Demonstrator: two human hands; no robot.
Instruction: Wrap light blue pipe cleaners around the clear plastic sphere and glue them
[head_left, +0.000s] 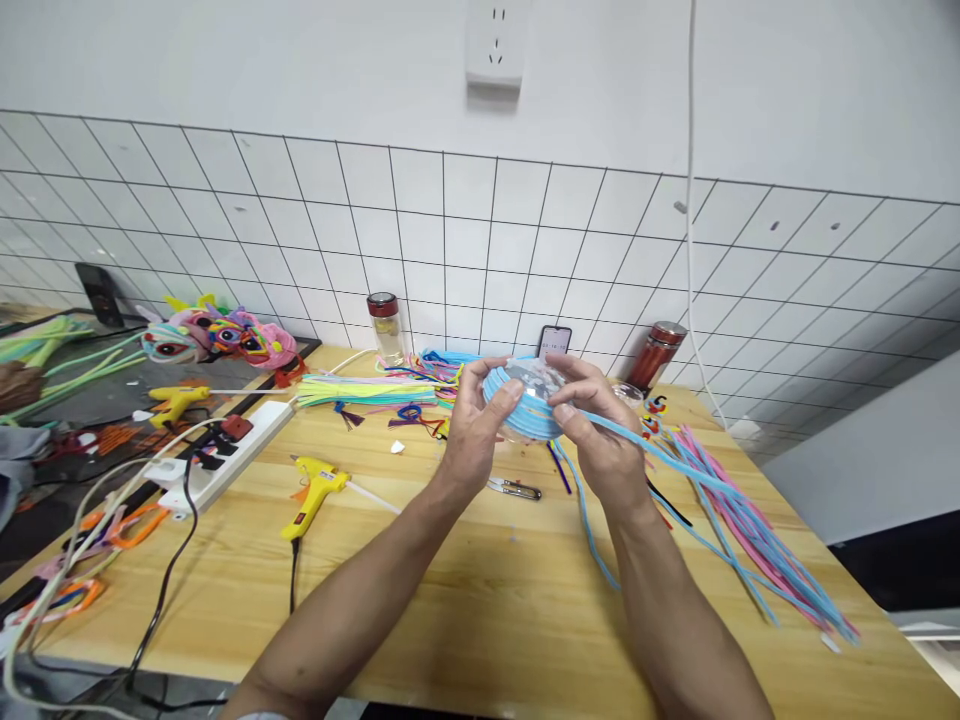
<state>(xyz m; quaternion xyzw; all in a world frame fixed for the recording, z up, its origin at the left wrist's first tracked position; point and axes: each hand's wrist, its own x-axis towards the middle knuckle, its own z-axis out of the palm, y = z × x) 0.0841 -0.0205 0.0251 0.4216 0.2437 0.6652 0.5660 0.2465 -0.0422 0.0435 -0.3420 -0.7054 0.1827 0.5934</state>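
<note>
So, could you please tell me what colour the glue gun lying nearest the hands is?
The glue gun is yellow with an orange trigger, seen best in the head view.

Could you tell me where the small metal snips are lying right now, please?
The small metal snips lie flat on the wooden table, just below the left hand, right of the nearer yellow glue gun.

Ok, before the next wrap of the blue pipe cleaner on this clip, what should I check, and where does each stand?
1. Left hand grips the clear ball: ok.
2. Right hand holds the blue pipe cleaner: ok.
3. Coils sit tight, no gaps: cannot tell.
4. Tail runs free over the table: ok.
5. Glue gun lies apart from both hands: ok.
6. Snips lie nearby: ok.
</note>
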